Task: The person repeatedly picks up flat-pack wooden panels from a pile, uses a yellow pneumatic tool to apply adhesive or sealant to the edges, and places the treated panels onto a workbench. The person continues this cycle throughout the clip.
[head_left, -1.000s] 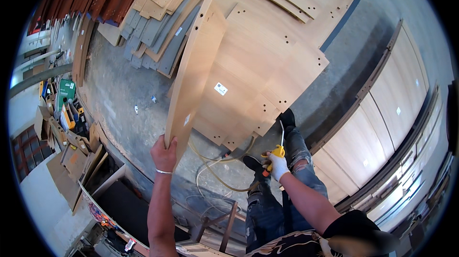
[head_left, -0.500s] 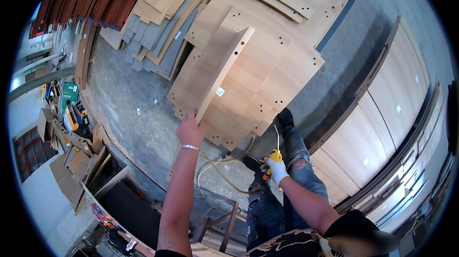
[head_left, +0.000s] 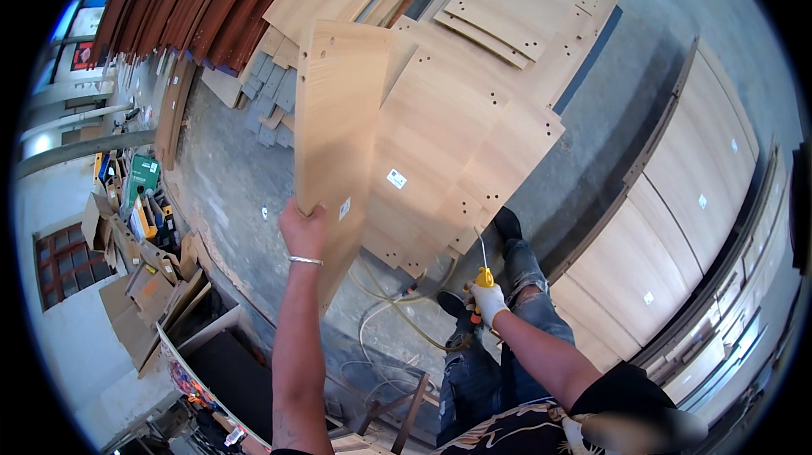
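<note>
My bare left hand (head_left: 303, 229), a bracelet on its wrist, is closed on the near left edge of a light wood panel (head_left: 340, 129). The panel is raised and tilted, with drilled holes at its far end and a white label near my fingers. Under and beside it lies a stack of similar wood panels (head_left: 457, 138) with holes at their corners. A white glove covers my right hand (head_left: 489, 301), which is wrapped round a yellow air blow gun (head_left: 484, 276). Its thin bent nozzle points toward the stack's near corner, apart from the held panel. A yellowish hose (head_left: 430, 340) runs behind my right hand.
Reddish-brown boards (head_left: 199, 7) stand in rows at the far left. Long pale panels (head_left: 668, 218) lie to the right. Cardboard scraps (head_left: 148, 294) and a dark-lined bin (head_left: 233, 383) are at the left. The hose loops across the concrete floor near my feet.
My left hand has moved left with the panel, turning its broad face toward me and uncovering more of the stack. My right hand still holds the blow gun, nearly in place.
</note>
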`<state>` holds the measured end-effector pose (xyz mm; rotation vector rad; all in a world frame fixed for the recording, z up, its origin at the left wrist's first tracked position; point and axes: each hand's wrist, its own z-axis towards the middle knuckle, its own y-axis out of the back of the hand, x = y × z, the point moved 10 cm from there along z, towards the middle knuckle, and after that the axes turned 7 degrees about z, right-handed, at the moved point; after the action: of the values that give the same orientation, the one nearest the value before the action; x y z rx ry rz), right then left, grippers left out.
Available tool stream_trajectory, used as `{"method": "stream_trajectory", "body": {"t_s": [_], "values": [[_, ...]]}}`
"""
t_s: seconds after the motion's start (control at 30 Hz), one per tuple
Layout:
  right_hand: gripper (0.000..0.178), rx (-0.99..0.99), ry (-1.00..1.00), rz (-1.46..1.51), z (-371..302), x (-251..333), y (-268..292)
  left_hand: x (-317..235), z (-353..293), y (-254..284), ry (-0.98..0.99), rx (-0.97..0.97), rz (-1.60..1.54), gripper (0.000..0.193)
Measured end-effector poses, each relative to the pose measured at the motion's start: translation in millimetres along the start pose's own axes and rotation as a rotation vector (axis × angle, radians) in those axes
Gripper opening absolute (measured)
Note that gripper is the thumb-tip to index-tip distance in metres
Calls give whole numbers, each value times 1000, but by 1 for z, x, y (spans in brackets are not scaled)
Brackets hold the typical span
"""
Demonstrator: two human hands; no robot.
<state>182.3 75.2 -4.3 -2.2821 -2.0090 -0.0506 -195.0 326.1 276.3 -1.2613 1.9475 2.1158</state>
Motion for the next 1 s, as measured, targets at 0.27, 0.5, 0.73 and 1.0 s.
{"method": "stream_trajectory", "body": {"t_s": [0.27, 0.5, 0.73, 1.0], "values": [[27, 151, -104, -124, -3, 5, -61, 23, 13, -49, -238, -42, 382, 32], [20, 156, -77, 5, 7, -12, -44, -7, -4, -9, 3, 54, 176, 32], [20, 56, -105, -32, 7, -7, -25, 5, -31, 86, 39, -312, -284, 27], [23, 82, -45, -88, -5, 13, -28, 99, -80, 91, 132, -425, -234, 33]]}}
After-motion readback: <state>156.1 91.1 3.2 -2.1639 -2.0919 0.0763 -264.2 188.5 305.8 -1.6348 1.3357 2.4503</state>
